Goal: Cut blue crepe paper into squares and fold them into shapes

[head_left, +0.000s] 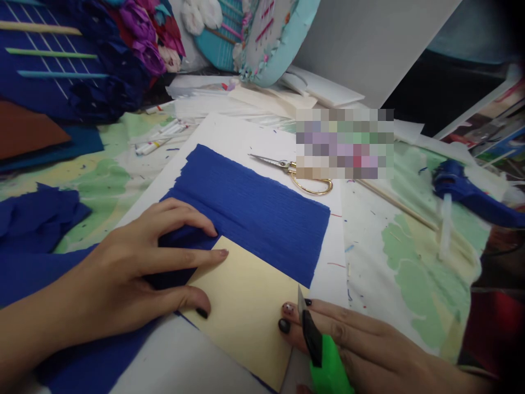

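The left hand point(135, 262) spreads its fingers wide, index and thumb on the yellow card point(241, 301), which lies over the blue crepe paper point(262, 202) on the white sheet point(328, 241), left of the worktop's point(414, 273) right edge. The right hand point(356, 339) grips the green utility knife point(328, 364), blade tip at the card's far right corner. Looks like lining up a cut; it calls for firm pressure and the blade tight to the card's edge.
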The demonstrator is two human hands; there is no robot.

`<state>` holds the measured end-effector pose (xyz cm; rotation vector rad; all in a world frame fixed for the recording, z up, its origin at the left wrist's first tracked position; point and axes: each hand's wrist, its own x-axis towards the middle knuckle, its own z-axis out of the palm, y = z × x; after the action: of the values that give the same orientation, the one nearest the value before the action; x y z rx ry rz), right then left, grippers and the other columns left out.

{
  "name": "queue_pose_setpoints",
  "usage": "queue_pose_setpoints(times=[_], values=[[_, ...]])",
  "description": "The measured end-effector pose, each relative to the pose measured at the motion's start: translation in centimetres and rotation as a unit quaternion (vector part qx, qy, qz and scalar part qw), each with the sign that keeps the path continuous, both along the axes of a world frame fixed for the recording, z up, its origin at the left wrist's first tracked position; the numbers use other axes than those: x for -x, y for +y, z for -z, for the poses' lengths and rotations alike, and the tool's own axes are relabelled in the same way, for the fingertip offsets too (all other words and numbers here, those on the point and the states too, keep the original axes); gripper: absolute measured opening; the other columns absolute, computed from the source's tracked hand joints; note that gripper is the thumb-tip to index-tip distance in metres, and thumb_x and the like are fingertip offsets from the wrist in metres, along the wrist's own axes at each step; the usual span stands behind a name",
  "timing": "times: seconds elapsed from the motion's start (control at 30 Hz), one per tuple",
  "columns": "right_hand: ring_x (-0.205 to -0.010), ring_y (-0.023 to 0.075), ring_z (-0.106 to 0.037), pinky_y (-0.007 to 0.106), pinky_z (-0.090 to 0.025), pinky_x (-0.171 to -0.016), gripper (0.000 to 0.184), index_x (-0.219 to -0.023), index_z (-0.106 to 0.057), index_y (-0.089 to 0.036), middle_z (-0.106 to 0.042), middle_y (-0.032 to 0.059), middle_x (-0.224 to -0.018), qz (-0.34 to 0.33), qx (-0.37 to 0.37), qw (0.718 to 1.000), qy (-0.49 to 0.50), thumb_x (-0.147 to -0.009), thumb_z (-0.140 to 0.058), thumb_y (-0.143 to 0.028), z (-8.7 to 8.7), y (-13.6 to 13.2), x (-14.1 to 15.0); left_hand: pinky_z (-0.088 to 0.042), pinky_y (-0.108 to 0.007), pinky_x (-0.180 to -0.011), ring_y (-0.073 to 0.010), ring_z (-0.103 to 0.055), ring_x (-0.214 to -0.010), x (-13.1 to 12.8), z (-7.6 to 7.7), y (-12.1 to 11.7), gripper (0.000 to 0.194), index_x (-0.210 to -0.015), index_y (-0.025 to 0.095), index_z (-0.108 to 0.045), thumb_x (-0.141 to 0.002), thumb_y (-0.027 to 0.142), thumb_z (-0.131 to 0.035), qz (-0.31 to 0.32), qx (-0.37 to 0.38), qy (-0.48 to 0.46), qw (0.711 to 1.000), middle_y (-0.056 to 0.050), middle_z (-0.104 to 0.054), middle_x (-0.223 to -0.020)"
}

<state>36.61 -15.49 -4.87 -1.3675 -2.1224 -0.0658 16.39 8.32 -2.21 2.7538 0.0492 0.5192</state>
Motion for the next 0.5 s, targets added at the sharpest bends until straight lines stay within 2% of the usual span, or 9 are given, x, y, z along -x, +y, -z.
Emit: queue_pose_setpoints(times=[0.03, 0.1, 0.27, 0.5], values=[[-0.121, 0.0109, -0.053, 0.015, -0.033, -0.109, 0.021, -0.081, -0.068, -0.02, -0.07, 0.0032, -0.106, 0.034, 0.027, 0.999, 0.017, -0.092, -0.051, -0.024, -0.02, -0.1, 0.15, -0.038, -0.029, -0.091, -0.019, -0.05, -0.106, 0.0, 0.0, -0.01, 0.026, -0.106, 0.031, -0.067, -0.08, 0.031, -0.066, 0.0, 0.001, -0.001, 1.0, -0.002, -0.053, -0.115], [-0.12, 0.0109, -0.054, 0.015, -0.032, -0.109, 0.021, -0.085, -0.069, -0.019, -0.07, 0.0032, -0.106, 0.061, 0.05, 0.996, 0.043, -0.092, -0.049, -0.023, 0.01, -0.33, 0.53, -0.038, -0.03, -0.091, -0.0196, -0.049, -0.106, 0.0, 0.0, -0.04, 0.027, -0.107, 0.031, -0.067, -0.08, 0.029, -0.067, -0.001, 0.003, -0.002, 1.0, -0.002, -0.053, -0.115], [-0.119, 0.0113, -0.055, 0.014, -0.033, -0.109, 0.024, -0.084, -0.069, -0.019, -0.07, 0.0036, -0.106, 0.063, 0.057, 0.995, 0.058, -0.093, -0.047, -0.022, 0.14, -0.72, 0.91, -0.038, -0.032, -0.089, -0.0207, -0.05, -0.106, 0.0, 0.04, -0.09, 0.029, -0.107, 0.032, -0.067, -0.079, 0.026, -0.067, -0.005, 0.016, -0.003, 1.0, -0.002, -0.054, -0.114], [-0.119, 0.0112, -0.054, 0.014, -0.032, -0.108, 0.027, -0.086, -0.07, -0.021, -0.07, 0.0023, -0.107, 0.06, 0.071, 0.995, 0.028, -0.093, -0.044, -0.02, 0.04, -0.6, 0.36, -0.039, -0.033, -0.089, -0.0218, -0.05, -0.106, 0.05, 0.1, -0.07, 0.03, -0.108, 0.033, -0.067, -0.078, 0.029, -0.069, -0.008, 0.026, -0.001, 1.0, -0.002, -0.054, -0.115]])
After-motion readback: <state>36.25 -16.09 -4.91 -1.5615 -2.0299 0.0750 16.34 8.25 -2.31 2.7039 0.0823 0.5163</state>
